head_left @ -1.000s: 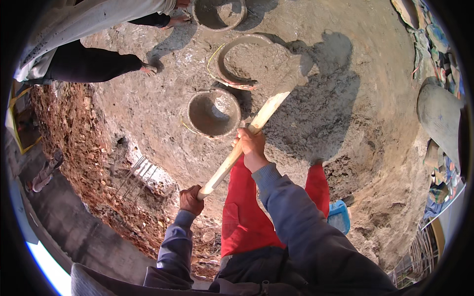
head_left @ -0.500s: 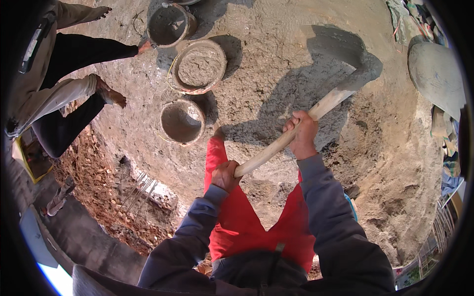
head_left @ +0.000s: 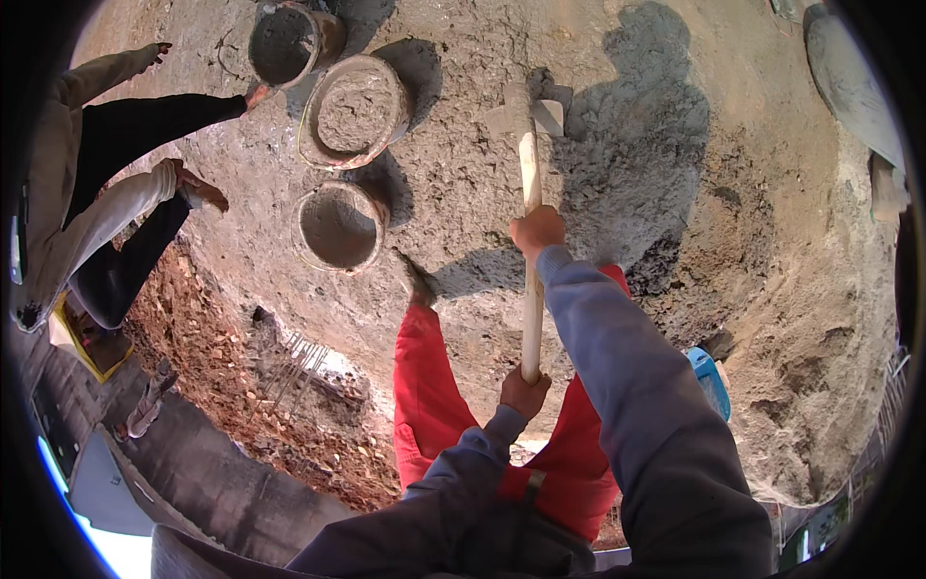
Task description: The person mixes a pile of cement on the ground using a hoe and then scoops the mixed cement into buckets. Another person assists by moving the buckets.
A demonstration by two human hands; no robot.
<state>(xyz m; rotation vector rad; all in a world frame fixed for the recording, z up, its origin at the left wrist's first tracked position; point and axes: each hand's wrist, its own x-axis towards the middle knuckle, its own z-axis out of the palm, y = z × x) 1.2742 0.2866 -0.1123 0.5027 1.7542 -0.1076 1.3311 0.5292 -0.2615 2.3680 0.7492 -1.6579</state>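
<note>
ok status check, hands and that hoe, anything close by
Both hands shut on the wooden handle: right hand midway up, left hand at the butt. Hoe blade down in the grey mix. Three pans left of it, nearest apart from the blade.

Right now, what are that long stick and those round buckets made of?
The hoe handle, gripped by the left hand and right hand, looks like bare pale wood: smooth, light tan, unpainted. Its blade seems metal, though grey mortar coats it. The three buckets could be rubber or plastic; crusted grey cement hides their surface, so I can't be sure.
</note>
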